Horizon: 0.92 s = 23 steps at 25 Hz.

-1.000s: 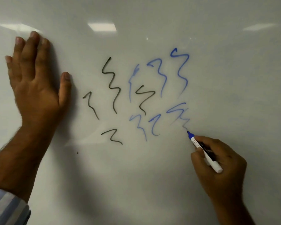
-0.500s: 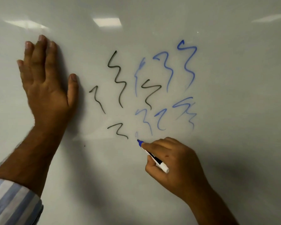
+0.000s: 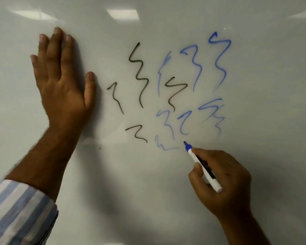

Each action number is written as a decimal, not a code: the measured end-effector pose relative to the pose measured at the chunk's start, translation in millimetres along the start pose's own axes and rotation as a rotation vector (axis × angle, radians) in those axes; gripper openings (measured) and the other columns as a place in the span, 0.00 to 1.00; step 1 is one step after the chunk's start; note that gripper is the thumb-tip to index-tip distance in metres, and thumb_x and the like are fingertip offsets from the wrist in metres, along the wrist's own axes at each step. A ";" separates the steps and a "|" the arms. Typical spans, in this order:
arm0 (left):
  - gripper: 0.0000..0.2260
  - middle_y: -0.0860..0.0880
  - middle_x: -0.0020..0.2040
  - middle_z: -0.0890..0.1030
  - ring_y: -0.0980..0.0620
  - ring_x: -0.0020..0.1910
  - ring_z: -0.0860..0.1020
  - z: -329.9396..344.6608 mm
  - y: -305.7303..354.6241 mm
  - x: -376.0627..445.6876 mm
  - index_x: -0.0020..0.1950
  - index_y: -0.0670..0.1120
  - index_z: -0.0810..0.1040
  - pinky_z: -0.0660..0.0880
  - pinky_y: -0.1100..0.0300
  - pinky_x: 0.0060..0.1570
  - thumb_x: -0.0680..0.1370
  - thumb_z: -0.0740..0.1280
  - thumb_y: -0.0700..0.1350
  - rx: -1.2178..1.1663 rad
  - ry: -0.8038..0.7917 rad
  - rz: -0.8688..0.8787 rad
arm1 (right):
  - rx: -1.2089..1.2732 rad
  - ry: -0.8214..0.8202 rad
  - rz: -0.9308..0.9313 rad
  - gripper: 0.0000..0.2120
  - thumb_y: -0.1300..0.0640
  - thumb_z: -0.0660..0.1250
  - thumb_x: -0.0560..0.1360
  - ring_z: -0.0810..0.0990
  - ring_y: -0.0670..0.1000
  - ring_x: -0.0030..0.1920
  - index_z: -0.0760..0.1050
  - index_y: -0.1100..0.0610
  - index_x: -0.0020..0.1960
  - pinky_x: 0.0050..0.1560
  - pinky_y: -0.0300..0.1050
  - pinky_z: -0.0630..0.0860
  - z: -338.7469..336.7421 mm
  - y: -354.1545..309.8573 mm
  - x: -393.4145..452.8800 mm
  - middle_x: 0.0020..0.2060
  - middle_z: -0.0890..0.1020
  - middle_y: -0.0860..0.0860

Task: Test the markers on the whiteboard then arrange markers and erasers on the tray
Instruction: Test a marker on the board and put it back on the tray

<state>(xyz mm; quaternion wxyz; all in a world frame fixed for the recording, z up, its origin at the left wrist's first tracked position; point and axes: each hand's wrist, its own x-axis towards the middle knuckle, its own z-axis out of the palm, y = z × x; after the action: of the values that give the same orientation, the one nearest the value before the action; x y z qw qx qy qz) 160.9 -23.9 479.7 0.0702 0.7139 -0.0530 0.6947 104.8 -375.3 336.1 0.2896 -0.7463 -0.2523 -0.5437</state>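
White and glossy, the whiteboard (image 3: 254,121) carried black and blue test squiggles across its middle. Your left hand (image 3: 60,82) lay flat on it, fingers straight, toward its left edge. Your right hand (image 3: 221,181) pinched the blue marker (image 3: 201,165), tip at the faint lowest stroke (image 3: 164,145). A drying tip risked a misjudged marker; a dragging palm could smear ink.

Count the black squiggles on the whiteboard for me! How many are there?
4: a tall one at upper middle, a short one beside the left hand's thumb, one among the blue marks, one lowest. None seem hidden.
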 end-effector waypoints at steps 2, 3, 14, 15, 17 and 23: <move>0.29 0.41 0.85 0.59 0.37 0.85 0.54 -0.6 -0.1 -0.8 0.85 0.43 0.59 0.48 0.40 0.84 0.87 0.59 0.54 0.001 -0.001 -0.003 | -0.011 0.074 0.055 0.13 0.59 0.67 0.79 0.83 0.56 0.41 0.85 0.62 0.58 0.43 0.49 0.80 1.3 3.1 3.7 0.45 0.86 0.53; 0.29 0.41 0.85 0.59 0.37 0.85 0.54 -0.9 -0.2 -1.8 0.85 0.43 0.58 0.48 0.40 0.84 0.87 0.59 0.54 0.005 -0.004 -0.004 | -0.006 0.086 0.069 0.14 0.60 0.67 0.79 0.84 0.55 0.43 0.84 0.63 0.61 0.45 0.48 0.81 1.9 4.9 5.9 0.47 0.86 0.54; 0.30 0.42 0.85 0.57 0.36 0.85 0.55 3.1 -5.8 -7.3 0.86 0.45 0.57 0.54 0.34 0.81 0.87 0.57 0.56 -0.011 -0.030 -0.001 | -0.074 0.138 0.095 0.11 0.64 0.69 0.76 0.83 0.54 0.38 0.86 0.65 0.56 0.42 0.43 0.78 -12.6 23.1 9.5 0.42 0.87 0.55; 0.30 0.42 0.86 0.57 0.37 0.85 0.55 3.4 -7.3 -7.2 0.86 0.45 0.56 0.55 0.34 0.81 0.87 0.57 0.56 -0.007 -0.034 -0.001 | -0.079 0.150 0.118 0.11 0.64 0.69 0.76 0.83 0.54 0.37 0.87 0.65 0.55 0.41 0.44 0.78 -14.4 25.1 7.9 0.41 0.87 0.55; 0.30 0.42 0.86 0.57 0.37 0.85 0.55 4.0 -8.4 -7.8 0.86 0.46 0.56 0.56 0.34 0.80 0.87 0.56 0.56 -0.012 -0.040 -0.004 | -0.072 0.136 0.154 0.10 0.63 0.70 0.74 0.83 0.54 0.36 0.87 0.63 0.52 0.39 0.47 0.79 -18.1 29.3 1.7 0.40 0.87 0.54; 0.29 0.42 0.86 0.57 0.37 0.85 0.54 0.3 -2.1 -10.6 0.86 0.45 0.57 0.52 0.35 0.82 0.87 0.57 0.56 -0.018 -0.046 -0.025 | 0.227 -0.052 0.042 0.11 0.58 0.71 0.77 0.85 0.47 0.43 0.87 0.61 0.56 0.45 0.41 0.81 -5.8 -6.7 -5.0 0.46 0.87 0.48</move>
<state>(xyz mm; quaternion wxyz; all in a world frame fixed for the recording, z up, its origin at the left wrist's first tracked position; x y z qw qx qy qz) 161.2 -22.1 469.1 0.0843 0.7295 -0.0521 0.6768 94.8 -374.9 333.8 0.3769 -0.7276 -0.3038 -0.4860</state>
